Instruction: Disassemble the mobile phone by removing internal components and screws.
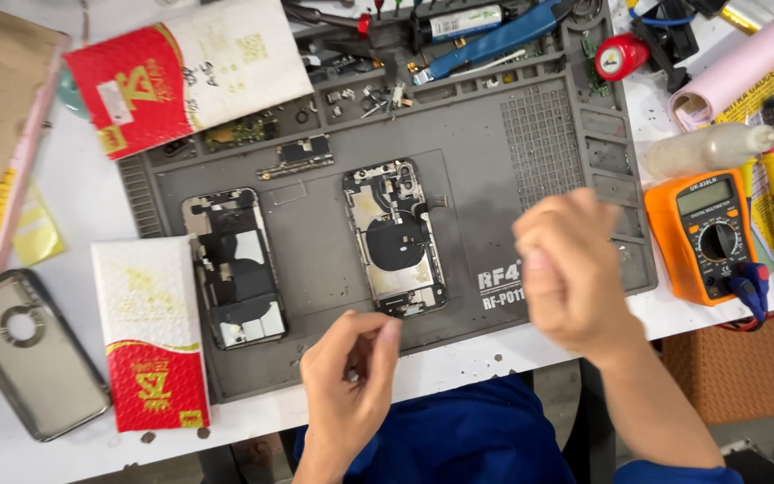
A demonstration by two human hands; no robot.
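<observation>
Surface: white bench [73, 206] with a grey work mat [315, 269] on it, seen from above; blue clothing at the near edge.
Left hand: left hand [348, 394] at the mat's near edge, thumb and forefinger pinched together on something too small to make out.
Right hand: right hand [571, 269] raised over the mat's right part, blurred, fingers curled loosely inward; cannot tell if it holds anything.
Nearest thing: opened phone [396, 237] lies just beyond the left hand, up and left of the right hand; left hand is the nearer one.
Phone axis: long axis runs away from the person, slightly tilted; camera end far, bottom end toward the left hand's fingertips.
Second phone: other opened phone [233, 267] further left of the left hand, same lie.
Left side: red-and-white padded envelope [150, 345], clear phone case [27, 354].
Right side: orange multimeter [705, 233] beyond the right hand.
</observation>
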